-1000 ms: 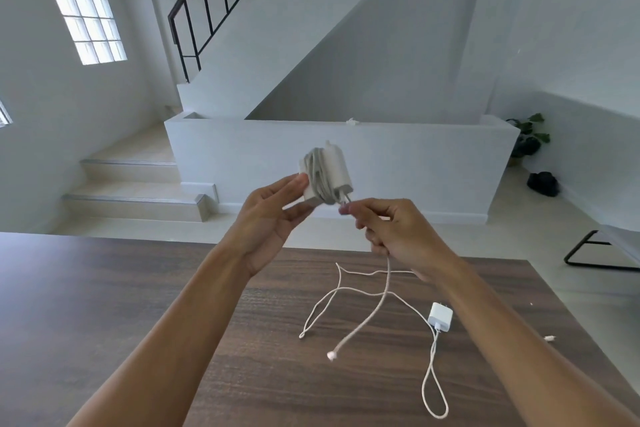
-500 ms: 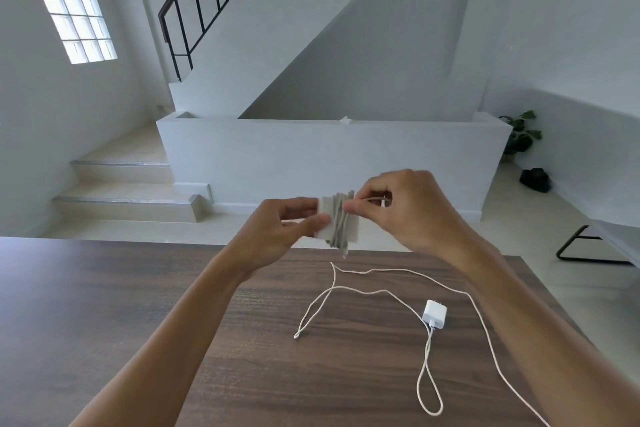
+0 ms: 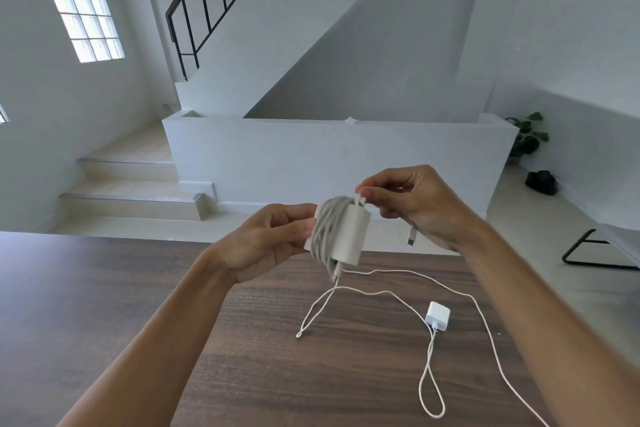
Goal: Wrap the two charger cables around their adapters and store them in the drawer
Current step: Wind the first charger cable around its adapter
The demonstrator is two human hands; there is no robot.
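The left hand (image 3: 273,239) grips the wrapped adapter (image 3: 341,234) above the bench (image 3: 138,305). The right hand (image 3: 412,201) pinches the cable (image 3: 360,199) end. If it slips, the loops could spring loose

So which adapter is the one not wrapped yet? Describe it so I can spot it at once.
Look at the dark wooden table, toward its right side, below the right hand. There lies a small white adapter with its thin cable trailing loose in loops. Unlike the bigger adapter held up between both hands, it has no cable wound around it.
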